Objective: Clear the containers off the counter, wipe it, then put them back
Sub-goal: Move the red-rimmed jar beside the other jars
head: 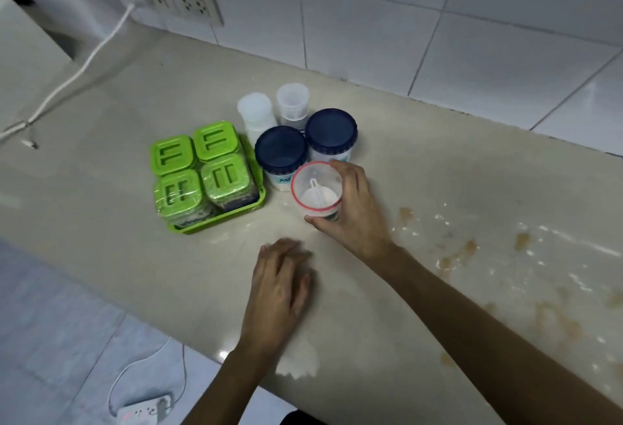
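Note:
My right hand (354,212) is wrapped around a clear jar with a red rim (315,190) that holds white powder and a small scoop; the jar stands on the beige counter (135,249). Behind it stand two jars with dark blue lids (281,151) (331,131) and two translucent white containers (256,111) (292,100). To the left a green tray (249,207) carries several green-lidded jars (199,168). My left hand (279,286) lies flat on the counter, fingers apart, holding nothing. A white cloth (298,362) peeks out under my left wrist.
Brown wet stains (468,249) spread over the counter's right side. A tiled wall with sockets (178,3) rises behind, and a white cable (87,60) runs down to the left. A power strip (145,411) lies on the floor below the counter's front edge.

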`<state>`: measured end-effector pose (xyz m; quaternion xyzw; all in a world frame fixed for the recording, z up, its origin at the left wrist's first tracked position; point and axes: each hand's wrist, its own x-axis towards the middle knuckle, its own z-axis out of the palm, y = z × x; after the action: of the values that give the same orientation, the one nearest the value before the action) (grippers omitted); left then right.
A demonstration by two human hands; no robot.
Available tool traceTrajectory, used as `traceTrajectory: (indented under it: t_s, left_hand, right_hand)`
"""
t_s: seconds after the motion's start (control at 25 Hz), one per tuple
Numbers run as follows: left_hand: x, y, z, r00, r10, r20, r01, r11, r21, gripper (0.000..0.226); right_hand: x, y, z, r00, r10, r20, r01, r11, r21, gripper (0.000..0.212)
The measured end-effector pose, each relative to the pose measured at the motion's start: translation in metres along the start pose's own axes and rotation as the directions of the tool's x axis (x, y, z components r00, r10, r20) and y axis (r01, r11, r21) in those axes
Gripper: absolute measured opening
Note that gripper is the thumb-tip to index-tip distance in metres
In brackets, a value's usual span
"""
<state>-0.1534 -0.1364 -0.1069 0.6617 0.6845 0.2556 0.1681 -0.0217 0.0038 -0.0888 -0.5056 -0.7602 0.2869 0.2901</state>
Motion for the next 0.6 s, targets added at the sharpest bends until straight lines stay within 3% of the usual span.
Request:
traceTrajectory:
  t_s: [0.16,0.4,0.6]
  left_hand:
    - [0.000,-0.002,-0.007,0.998,0.052,0.040,-0.050,0.998,-0.048,0.026]
    - [-0.039,0.026,0.007,0.966,0.158,0.206,-0.130,0.981,-0.144,0.027]
    - [-0.047,0.073,0.059,0.860,0.425,0.283,-0.391,0.904,-0.170,0.029]
  right_hand:
    - [0.004,-0.010,0.007,0.995,0.095,0.018,-0.096,0.995,0.024,0.111]
    - [-0.132,0.012,-0.044,0.980,0.198,-0.023,-0.200,0.971,-0.128,0.081]
    - [-0.258,0.051,-0.109,0.877,0.444,-0.185,-0.472,0.867,-0.158,0.088]
